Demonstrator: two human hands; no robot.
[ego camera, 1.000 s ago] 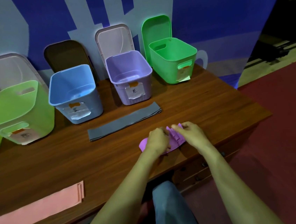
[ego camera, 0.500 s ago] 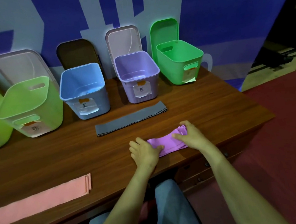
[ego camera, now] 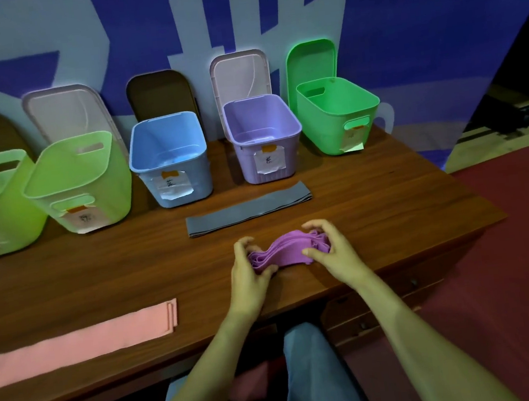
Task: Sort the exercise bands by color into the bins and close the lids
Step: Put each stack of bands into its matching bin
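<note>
Both hands' curled fingers (ego camera: pixel 316 227) round the bunched purple band (ego camera: pixel 289 250).

Grey band (ego camera: pixel 249 209) lies flat just before the purple bin (ego camera: pixel 247 167), whose top stands open

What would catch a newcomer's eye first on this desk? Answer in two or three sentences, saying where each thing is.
The left hand and right hand bunch a purple band near the desk's front edge. Behind it a grey band lies flat, and beyond that the purple bin stands open between a blue bin and a green bin. A pink band lies flat at the near left.
</note>
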